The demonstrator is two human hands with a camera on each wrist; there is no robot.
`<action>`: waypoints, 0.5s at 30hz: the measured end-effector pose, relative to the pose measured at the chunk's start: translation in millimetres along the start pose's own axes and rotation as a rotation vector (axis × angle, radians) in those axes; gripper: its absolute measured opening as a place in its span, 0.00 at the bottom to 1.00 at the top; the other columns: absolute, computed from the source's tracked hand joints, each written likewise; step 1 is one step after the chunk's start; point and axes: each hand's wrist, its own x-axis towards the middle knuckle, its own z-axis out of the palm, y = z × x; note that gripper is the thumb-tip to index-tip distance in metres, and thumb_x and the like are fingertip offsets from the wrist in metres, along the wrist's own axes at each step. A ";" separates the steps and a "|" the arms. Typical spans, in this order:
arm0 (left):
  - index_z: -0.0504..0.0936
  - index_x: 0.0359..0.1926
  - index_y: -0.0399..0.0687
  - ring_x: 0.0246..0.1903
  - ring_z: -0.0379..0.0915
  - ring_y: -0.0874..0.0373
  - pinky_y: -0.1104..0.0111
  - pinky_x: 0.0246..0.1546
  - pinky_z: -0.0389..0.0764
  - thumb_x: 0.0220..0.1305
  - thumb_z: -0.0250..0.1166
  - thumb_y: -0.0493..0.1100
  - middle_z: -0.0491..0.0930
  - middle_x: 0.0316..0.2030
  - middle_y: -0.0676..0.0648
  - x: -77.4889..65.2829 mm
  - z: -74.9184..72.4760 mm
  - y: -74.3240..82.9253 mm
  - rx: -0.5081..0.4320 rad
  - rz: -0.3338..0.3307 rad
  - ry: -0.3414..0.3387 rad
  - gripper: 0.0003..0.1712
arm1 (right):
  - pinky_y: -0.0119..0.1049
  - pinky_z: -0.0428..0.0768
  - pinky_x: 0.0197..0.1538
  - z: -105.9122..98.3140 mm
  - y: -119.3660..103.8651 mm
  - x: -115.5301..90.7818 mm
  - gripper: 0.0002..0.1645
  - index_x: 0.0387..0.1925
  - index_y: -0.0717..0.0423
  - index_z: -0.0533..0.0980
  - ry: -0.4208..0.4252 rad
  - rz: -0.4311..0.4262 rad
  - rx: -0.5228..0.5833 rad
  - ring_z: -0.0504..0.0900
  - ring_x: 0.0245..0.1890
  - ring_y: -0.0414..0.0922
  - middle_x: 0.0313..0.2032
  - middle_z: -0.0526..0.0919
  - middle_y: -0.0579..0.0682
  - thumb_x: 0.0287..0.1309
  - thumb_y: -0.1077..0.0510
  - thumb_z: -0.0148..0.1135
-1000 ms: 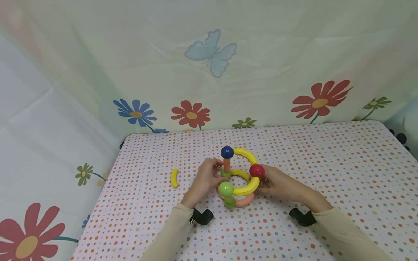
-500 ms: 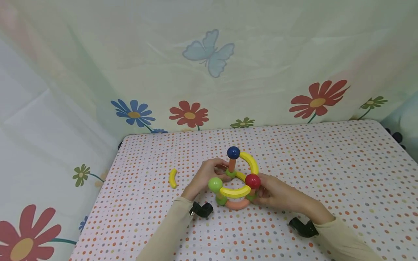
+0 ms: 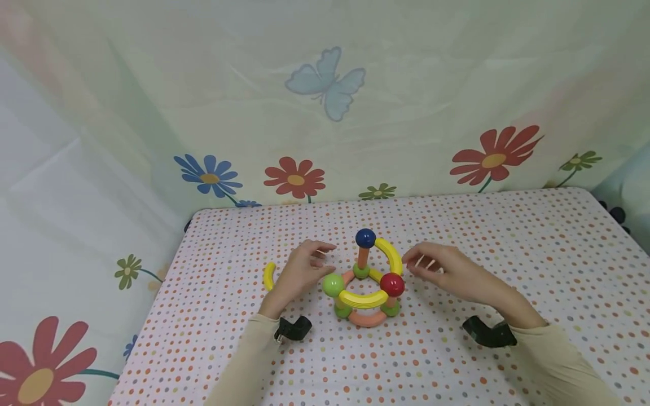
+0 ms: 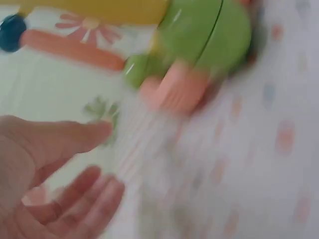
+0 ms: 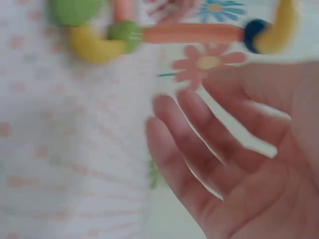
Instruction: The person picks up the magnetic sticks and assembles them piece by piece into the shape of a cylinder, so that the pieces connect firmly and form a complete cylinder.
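A toy frame of balls and rods stands on the table between both hands. On top, a blue ball (image 3: 365, 238), a red ball (image 3: 392, 285) and a light green ball (image 3: 333, 285) are linked by curved yellow rods (image 3: 363, 299). Orange posts (image 3: 363, 257) hold them above a lower ring of green balls (image 3: 361, 271) and curved rods, one of them salmon (image 3: 368, 320). My left hand (image 3: 301, 270) is off to its left, fingers loosely bent around nothing. On the other side my right hand (image 3: 447, 269) hovers with relaxed fingers, also holding nothing.
One loose curved yellow rod (image 3: 269, 276) lies on the table left of the frame, partly behind my left hand. A dotted cloth covers the table (image 3: 508, 237). Behind it hangs a curtain (image 3: 431, 101) with printed flowers and a butterfly.
Both hands have let go of the toy frame and drawn apart, left hand to the left, right hand to the right. Earlier the frame was turned and shifted slightly; now it stands by itself.
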 end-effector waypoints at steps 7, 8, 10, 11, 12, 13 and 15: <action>0.75 0.64 0.32 0.55 0.71 0.38 0.49 0.49 0.79 0.70 0.71 0.41 0.74 0.56 0.31 -30.0 -43.0 -7.3 0.329 -0.212 0.259 0.27 | 0.40 0.82 0.50 -31.0 -33.8 25.4 0.14 0.54 0.59 0.81 0.161 -0.021 -0.013 0.83 0.48 0.50 0.52 0.85 0.54 0.71 0.59 0.67; 0.74 0.65 0.31 0.55 0.70 0.36 0.48 0.48 0.79 0.69 0.71 0.42 0.73 0.56 0.29 -33.7 -46.7 -9.0 0.349 -0.257 0.261 0.29 | 0.42 0.81 0.51 -32.1 -37.9 29.3 0.14 0.54 0.59 0.81 0.158 -0.034 -0.012 0.83 0.48 0.50 0.52 0.85 0.55 0.70 0.59 0.67; 0.72 0.65 0.28 0.54 0.69 0.35 0.48 0.46 0.78 0.69 0.72 0.43 0.71 0.55 0.27 -39.4 -51.3 -12.8 0.372 -0.331 0.250 0.33 | 0.46 0.82 0.52 -31.4 -45.0 36.9 0.15 0.54 0.60 0.81 0.140 -0.069 -0.012 0.83 0.48 0.51 0.52 0.84 0.56 0.68 0.59 0.69; 0.71 0.65 0.27 0.53 0.69 0.35 0.48 0.46 0.78 0.68 0.72 0.43 0.71 0.54 0.27 -41.3 -52.5 -14.6 0.379 -0.356 0.241 0.33 | 0.48 0.82 0.52 -29.8 -47.8 40.8 0.16 0.54 0.60 0.81 0.128 -0.085 -0.013 0.83 0.48 0.51 0.52 0.84 0.56 0.67 0.59 0.70; 0.71 0.65 0.27 0.51 0.70 0.35 0.48 0.46 0.78 0.68 0.72 0.43 0.71 0.53 0.27 -42.6 -53.2 -16.2 0.377 -0.384 0.230 0.34 | 0.49 0.83 0.52 -27.6 -50.1 44.6 0.17 0.54 0.61 0.81 0.113 -0.097 -0.016 0.83 0.48 0.51 0.52 0.84 0.57 0.66 0.59 0.71; 0.71 0.64 0.26 0.49 0.70 0.37 0.49 0.45 0.78 0.67 0.73 0.43 0.71 0.52 0.27 -43.5 -53.5 -17.4 0.365 -0.406 0.220 0.34 | 0.50 0.83 0.51 -25.0 -52.0 48.0 0.18 0.54 0.61 0.81 0.094 -0.108 -0.015 0.82 0.48 0.51 0.52 0.84 0.58 0.66 0.59 0.72; 0.72 0.62 0.26 0.45 0.72 0.39 0.51 0.43 0.78 0.66 0.73 0.41 0.72 0.50 0.28 -44.2 -53.0 -19.4 0.351 -0.431 0.204 0.32 | 0.51 0.84 0.51 -19.2 -55.1 54.3 0.20 0.54 0.63 0.81 0.057 -0.116 -0.011 0.82 0.47 0.52 0.52 0.83 0.58 0.64 0.60 0.74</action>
